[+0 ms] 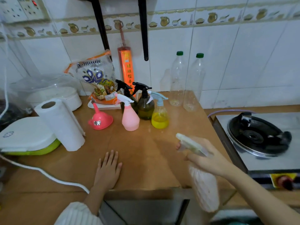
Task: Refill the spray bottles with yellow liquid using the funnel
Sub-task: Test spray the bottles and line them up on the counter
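Beside the paper towel roll (60, 123), left hand (108, 169) flat on table (142, 153); right hand (206, 159) gripping blurred spray bottle (203, 184)

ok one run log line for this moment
right hand: grips white spray bottle | left hand: flat on table | funnel: untouched

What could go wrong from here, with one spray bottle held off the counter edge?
The right hand grips a blurred spray bottle beyond the counter edge; a slip would likely drop it to the floor. Reaching for the pink funnel could topple the crowded pink bottle.
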